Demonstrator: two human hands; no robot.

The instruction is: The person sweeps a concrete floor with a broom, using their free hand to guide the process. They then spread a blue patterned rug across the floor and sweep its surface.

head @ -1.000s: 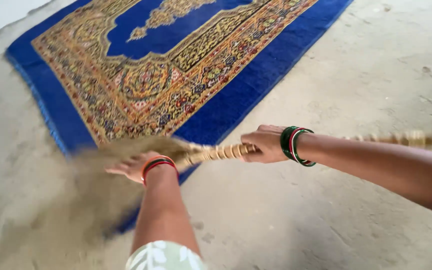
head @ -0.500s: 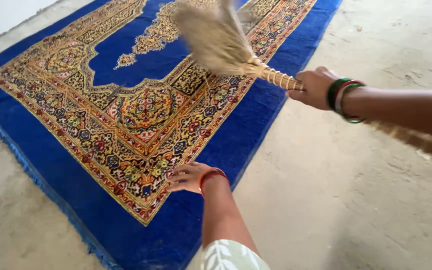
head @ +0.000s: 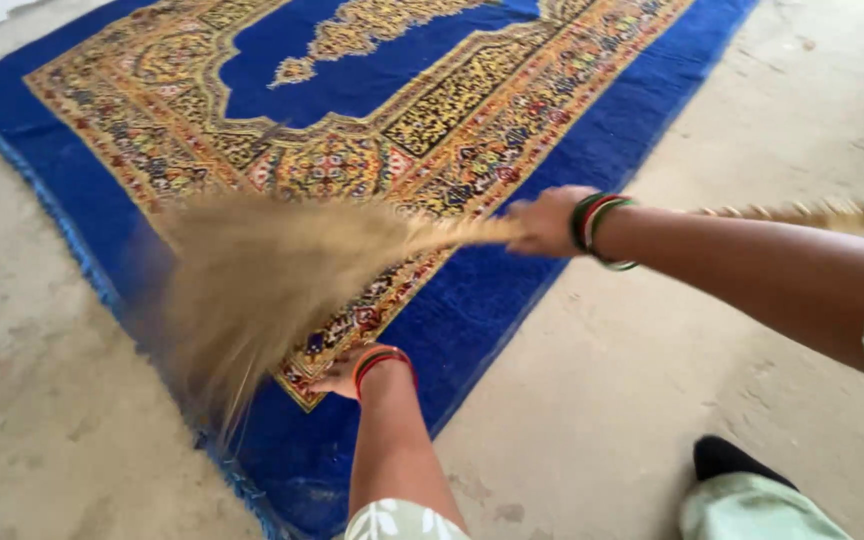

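Where the frame begins at the left:
Floor (head: 22,400): bare grey concrete, with the rug's fringed edge lying on it.
Rug (head: 472,290): blue, with a gold patterned border, spread flat.
Broom (head: 262,270): straw bristles blurred, fanned over the rug's near corner (handle running right, past the wrist).
Left hand (head: 344,375): flat on the rug by the patterned border, fingers spread, holding nothing.
Right hand (head: 544,222): grip closed around the broom's handle, bangles at the wrist.

Blue rug (head: 512,270) with gold floral border, tan broom (head: 272,270), grey floor (head: 652,400), red-green bangles (head: 597,225)
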